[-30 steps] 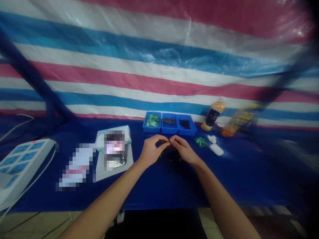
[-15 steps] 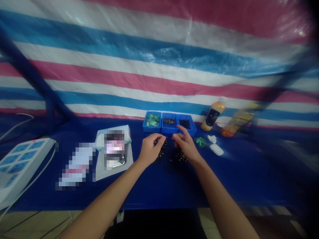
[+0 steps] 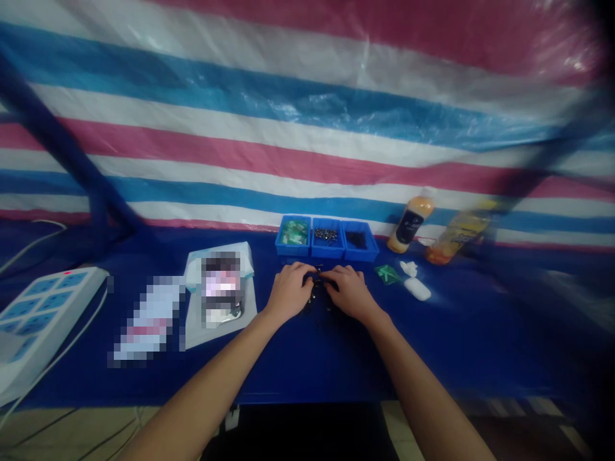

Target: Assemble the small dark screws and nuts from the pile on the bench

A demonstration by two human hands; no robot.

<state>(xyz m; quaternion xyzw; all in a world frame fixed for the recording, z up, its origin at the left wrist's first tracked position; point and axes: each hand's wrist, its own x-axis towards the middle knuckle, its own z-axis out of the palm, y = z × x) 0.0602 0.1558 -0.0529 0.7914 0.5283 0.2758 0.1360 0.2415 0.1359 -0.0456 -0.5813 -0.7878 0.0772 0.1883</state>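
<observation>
My left hand (image 3: 288, 293) and my right hand (image 3: 350, 292) rest side by side on the blue table (image 3: 307, 358), fingers curled down over a heap of small dark parts (image 3: 317, 296). The fingertips of both hands meet above the heap and pinch something too small to name. Just behind the hands stand three small blue bins in a row: the left bin (image 3: 293, 234) holds green pieces, the middle bin (image 3: 327, 235) holds small metal parts, the right bin (image 3: 358, 239) holds dark parts.
A white tray with a blurred item (image 3: 220, 288) and another blurred item (image 3: 147, 320) lie to the left. A white power strip (image 3: 33, 320) sits at the far left edge. Two bottles (image 3: 410, 224) (image 3: 459, 240), a green piece (image 3: 387, 274) and a white case (image 3: 417, 289) are to the right.
My right hand, which had lifted toward the bins half a second ago, has come back down beside my left hand onto the heap of small parts.
</observation>
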